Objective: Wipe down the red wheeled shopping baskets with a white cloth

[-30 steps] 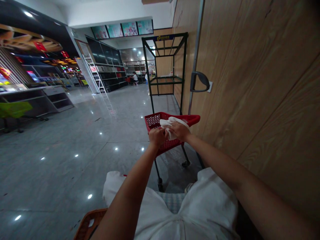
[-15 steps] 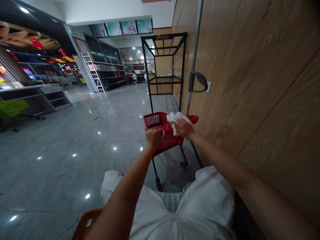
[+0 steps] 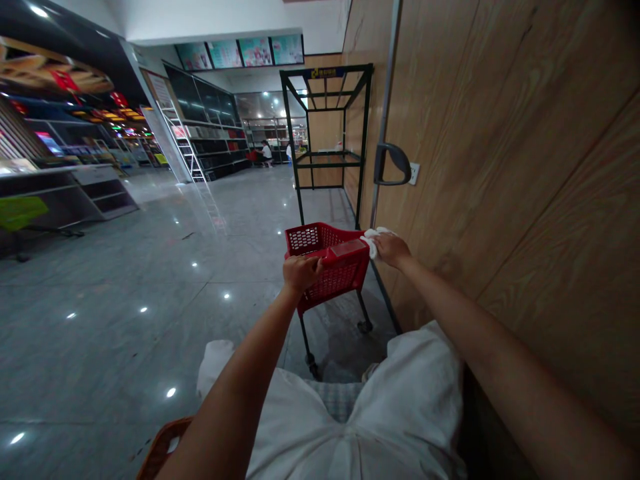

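A small red mesh shopping cart (image 3: 330, 270) on black legs with wheels stands in front of me beside a wooden wall. My left hand (image 3: 300, 272) is closed round the near left rim of its basket. My right hand (image 3: 391, 249) is closed on a crumpled white cloth (image 3: 371, 239) and presses it at the right end of the basket's rim, close to the wall.
The wood-panelled wall (image 3: 500, 167) runs along my right, with a dark handle (image 3: 393, 163) and a metal pole. A black empty shelf frame (image 3: 327, 133) stands just behind the cart. Polished grey floor (image 3: 150, 267) spreads left toward store shelving and a ladder. An orange basket edge (image 3: 163, 450) shows at bottom left.
My right hand has slid the white cloth from the middle of the basket's rim to its right end. The left hand kept its grip on the rim.
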Demonstrator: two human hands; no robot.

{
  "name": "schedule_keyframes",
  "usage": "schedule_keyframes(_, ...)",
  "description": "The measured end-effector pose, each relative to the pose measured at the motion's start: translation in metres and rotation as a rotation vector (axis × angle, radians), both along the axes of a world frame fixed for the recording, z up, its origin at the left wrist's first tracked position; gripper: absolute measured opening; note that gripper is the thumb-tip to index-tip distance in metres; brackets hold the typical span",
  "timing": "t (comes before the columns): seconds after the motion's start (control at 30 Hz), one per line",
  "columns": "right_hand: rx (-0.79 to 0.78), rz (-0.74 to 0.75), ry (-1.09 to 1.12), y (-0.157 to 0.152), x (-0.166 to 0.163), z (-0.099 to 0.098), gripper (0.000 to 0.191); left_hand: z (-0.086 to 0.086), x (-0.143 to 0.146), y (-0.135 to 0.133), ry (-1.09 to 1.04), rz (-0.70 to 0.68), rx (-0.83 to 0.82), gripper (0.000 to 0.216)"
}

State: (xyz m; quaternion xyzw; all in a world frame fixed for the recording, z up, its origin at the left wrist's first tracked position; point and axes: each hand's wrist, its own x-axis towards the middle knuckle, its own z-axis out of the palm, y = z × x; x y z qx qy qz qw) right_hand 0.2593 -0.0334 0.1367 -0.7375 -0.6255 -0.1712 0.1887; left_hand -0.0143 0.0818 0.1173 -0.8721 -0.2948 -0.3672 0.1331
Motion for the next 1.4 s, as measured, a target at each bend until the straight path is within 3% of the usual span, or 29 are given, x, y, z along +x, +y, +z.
schedule_keyframes(0.17,0.024,0.034,-0.038,0.003,-0.033,0.004,0.036,0.005,-0.027,0.029,0.003,-0.010,0.065,0.028)
schedule_keyframes(0.27,0.022,0.084,-0.009,0.003,-0.059,0.006,0.035,0.005,-0.041,0.042,-0.098,0.161,0.041,0.026)
schedule_keyframes(0.37,0.025,0.139,0.004,0.004,-0.092,0.004,0.035,0.009,-0.034,0.039,-0.217,0.278,-0.038,0.027)
schedule_keyframes(0.5,0.072,0.296,-0.042,0.006,-0.122,-0.005,0.034,0.028,0.002,0.009,-0.229,0.111,-0.107,0.031)
schedule_keyframes(0.67,0.159,0.480,-0.018,0.001,-0.101,-0.034,0.036,0.048,0.032,-0.030,-0.137,-0.093,-0.152,0.035)
schedule_keyframes(0.77,0.175,0.519,0.044,-0.003,-0.076,-0.055,0.036,0.043,0.034,-0.042,-0.064,-0.101,-0.158,0.039)
schedule_keyframes(0.87,0.156,0.545,0.063,-0.005,-0.055,-0.071,0.036,0.031,0.033,-0.047,0.040,0.008,-0.202,0.046)
schedule_keyframes(1.03,0.107,0.313,0.167,-0.005,-0.033,-0.071,0.033,0.019,0.025,-0.043,0.198,0.088,-0.180,0.047)
schedule_keyframes(1.1,0.214,0.252,0.240,-0.001,-0.038,-0.065,0.036,0.016,0.023,-0.041,0.191,0.060,-0.111,0.044)
schedule_keyframes(1.2,0.371,0.292,0.308,0.015,-0.066,-0.057,0.046,0.010,0.021,-0.041,0.159,0.038,-0.054,0.037)
schedule_keyframes(1.3,0.319,0.316,0.324,0.034,-0.096,-0.059,0.049,0.006,0.019,-0.041,0.159,0.034,-0.057,0.031)
schedule_keyframes(1.4,0.226,0.243,0.309,0.045,-0.099,-0.070,0.038,0.003,0.013,-0.036,0.160,0.004,-0.039,0.034)
